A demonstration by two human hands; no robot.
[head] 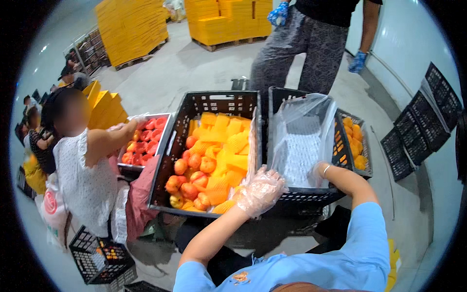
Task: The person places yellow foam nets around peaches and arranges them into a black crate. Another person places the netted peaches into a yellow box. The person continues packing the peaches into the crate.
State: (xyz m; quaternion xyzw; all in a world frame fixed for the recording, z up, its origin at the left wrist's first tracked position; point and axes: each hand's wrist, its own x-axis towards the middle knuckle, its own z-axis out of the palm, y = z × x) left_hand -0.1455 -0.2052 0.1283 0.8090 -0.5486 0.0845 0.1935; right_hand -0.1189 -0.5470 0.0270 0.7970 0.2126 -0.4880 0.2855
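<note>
My left hand (pixel 261 191), in a clear plastic glove, is over the near rims where two black crates meet. Its fingertips are close to a clear plastic liner (pixel 281 146); whether they grip it is unclear. My right hand (pixel 316 174), also gloved, reaches into the lined black crate (pixel 310 197), its fingers largely hidden by the plastic. White bubbled padding (pixel 301 157) covers the bottom inside the liner. In the left black crate (pixel 160 175), several red-orange peaches or nectarines (pixel 189 190) lie beside a heap of yellow foam net sleeves (pixel 226 146).
A co-worker (pixel 85 175) at left handles a box of fruit in red sleeves (pixel 146 140). Another person (pixel 303 43) stands beyond the crates. A crate of orange-yellow fruit (pixel 353 142) sits at right, black crates (pixel 419 124) beyond. Yellow cartons (pixel 230 23) stand stacked on pallets behind.
</note>
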